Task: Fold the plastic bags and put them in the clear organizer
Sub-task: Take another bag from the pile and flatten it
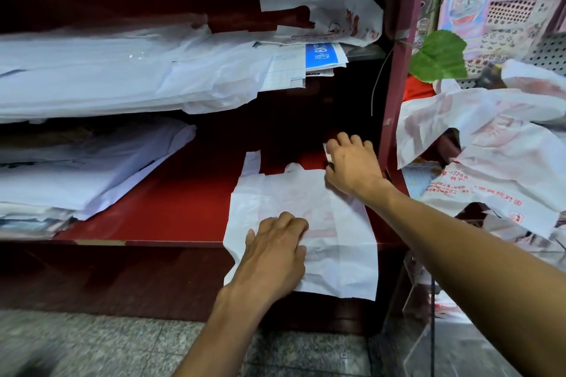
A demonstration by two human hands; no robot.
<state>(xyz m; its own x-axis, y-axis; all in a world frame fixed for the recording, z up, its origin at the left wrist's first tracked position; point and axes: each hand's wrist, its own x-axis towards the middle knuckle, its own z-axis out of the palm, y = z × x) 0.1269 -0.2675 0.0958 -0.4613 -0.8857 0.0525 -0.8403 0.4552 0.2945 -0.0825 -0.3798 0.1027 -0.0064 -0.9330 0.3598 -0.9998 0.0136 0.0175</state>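
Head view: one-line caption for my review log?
Left hand flattens white plastic bag on red shelf; right hand at its handle.

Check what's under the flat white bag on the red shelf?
The white bag lies on the red shelf, its lower part hanging past the front edge. The left hand presses on it; the right hand is at its top right corner. Anything beneath is covered.
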